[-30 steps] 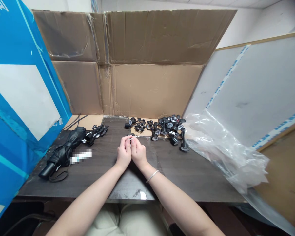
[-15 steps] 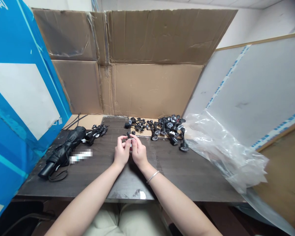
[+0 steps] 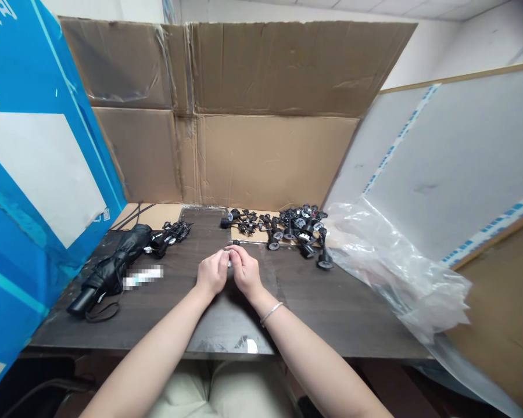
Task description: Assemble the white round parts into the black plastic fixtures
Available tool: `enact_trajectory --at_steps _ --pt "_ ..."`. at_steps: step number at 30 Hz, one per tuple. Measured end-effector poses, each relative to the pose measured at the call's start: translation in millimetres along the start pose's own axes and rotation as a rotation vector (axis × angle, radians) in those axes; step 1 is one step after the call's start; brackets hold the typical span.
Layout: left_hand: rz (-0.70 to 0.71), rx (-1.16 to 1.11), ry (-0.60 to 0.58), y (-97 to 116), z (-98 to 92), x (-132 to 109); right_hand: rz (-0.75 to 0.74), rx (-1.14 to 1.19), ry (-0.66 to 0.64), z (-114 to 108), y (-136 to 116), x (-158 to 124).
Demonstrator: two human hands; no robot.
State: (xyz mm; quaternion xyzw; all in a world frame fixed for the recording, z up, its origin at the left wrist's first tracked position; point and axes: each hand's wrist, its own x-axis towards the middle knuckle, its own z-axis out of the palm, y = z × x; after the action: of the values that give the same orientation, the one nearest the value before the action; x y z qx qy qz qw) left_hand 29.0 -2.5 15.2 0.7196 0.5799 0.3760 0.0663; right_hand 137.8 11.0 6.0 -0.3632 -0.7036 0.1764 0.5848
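My left hand (image 3: 212,271) and my right hand (image 3: 244,269) meet at the middle of the dark table (image 3: 178,302), fingers curled and pinched together round a small part (image 3: 229,259) that shows only as a pale and black sliver between the fingertips. A silver bracelet (image 3: 270,312) sits on my right wrist. Behind my hands lies a pile of small black parts (image 3: 294,228), some with round bases. A smaller cluster of black parts (image 3: 172,233) lies to the left.
A folded black umbrella (image 3: 111,268) lies at the left. A crumpled clear plastic bag (image 3: 392,264) spreads over the right side. Cardboard walls (image 3: 265,157) close the back, a blue board (image 3: 30,151) the left, a grey board (image 3: 453,162) the right.
My hands were pressed together, then parted slightly and worked the small part. Now they have closed in again, a little lower and to the left. The camera tilted slightly.
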Motion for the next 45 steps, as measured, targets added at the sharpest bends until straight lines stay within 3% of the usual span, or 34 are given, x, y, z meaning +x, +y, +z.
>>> enact_trajectory --at_steps 9,24,33,37,45 --pt "0.078 -0.071 0.236 -4.5 9.5 -1.6 -0.028 -0.044 0.035 2.0 -12.5 0.9" --pt "0.052 -0.242 0.126 2.1 7.2 3.1 0.057 -0.074 0.069 3.9 -5.9 2.1" --pt "-0.051 -0.416 0.129 -4.3 9.4 1.8 0.185 0.187 -0.030 3.7 -2.5 0.3" --pt "-0.033 -0.462 0.091 -8.5 9.2 1.9 0.217 0.283 -0.088 2.8 2.2 0.1" --pt "-0.075 -0.543 0.052 -10.0 11.0 1.9 0.237 0.329 -0.111 3.5 7.8 -0.1"
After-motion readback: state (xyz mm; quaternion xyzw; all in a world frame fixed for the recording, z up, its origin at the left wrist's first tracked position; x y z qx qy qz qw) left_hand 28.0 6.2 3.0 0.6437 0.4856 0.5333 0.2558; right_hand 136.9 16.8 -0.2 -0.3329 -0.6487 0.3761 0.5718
